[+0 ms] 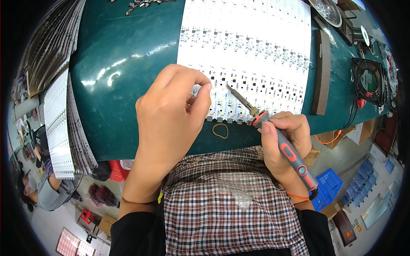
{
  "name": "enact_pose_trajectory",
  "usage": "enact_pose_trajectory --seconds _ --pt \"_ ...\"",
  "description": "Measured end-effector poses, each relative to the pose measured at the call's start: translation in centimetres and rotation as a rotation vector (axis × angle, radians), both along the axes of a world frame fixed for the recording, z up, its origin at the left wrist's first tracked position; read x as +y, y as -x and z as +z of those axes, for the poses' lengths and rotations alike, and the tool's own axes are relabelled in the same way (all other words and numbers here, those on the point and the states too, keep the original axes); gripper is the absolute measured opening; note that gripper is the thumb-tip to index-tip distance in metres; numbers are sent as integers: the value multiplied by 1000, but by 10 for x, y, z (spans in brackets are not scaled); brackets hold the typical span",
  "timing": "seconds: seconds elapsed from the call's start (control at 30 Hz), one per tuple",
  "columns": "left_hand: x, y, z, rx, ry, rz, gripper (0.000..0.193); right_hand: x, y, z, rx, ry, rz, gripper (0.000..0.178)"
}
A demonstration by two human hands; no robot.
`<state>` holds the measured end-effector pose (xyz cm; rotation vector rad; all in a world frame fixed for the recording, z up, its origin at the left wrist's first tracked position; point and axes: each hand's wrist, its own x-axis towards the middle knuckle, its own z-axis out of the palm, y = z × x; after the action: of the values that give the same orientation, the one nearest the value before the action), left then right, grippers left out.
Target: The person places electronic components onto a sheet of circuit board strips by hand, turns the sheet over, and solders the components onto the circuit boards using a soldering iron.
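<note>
A white sheet of LED circuit boards (245, 21), with rows of small black and yellowish parts, lies on the green table mat in front of me. My right hand (288, 138) grips a grey and red soldering iron (294, 160), its tip pointing up and left over the near rows. Whether the tip touches the boards I cannot tell. Over the boards' lower left corner, my left hand (175, 100) is closed, thumb and forefinger brought together. Anything between those fingertips is hidden or too small to name. Connector tabs line the boards' near edge.
A rubber band (220, 131) lies below the boards. Right of them are a dark bar (321, 72), a black fan (368, 82) and a metal dish (326, 10). Stacked board panels (60, 128) stand at the left; small parts (145, 4) lie at the far edge. Another person (51, 192) sits at left.
</note>
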<state>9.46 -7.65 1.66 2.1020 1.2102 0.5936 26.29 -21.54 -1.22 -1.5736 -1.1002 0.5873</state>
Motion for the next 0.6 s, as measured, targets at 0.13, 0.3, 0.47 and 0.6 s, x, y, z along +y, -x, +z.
enact_pose_trajectory --seconds 0.13,0.3,0.47,0.6 --pt "-2 1 -1 10 58 36 8 -1 -1 3 85 8 -33 27" --pt "-4 -2 -8 23 -35 -22 9 3 2 4 53 -18 -4 26" --pt "-5 -7 -13 2 -63 -27 11 1 0 7 34 38 23 23" --pt "-4 -8 -15 -18 -100 -27 12 0 -3 6 55 -30 -27 28"
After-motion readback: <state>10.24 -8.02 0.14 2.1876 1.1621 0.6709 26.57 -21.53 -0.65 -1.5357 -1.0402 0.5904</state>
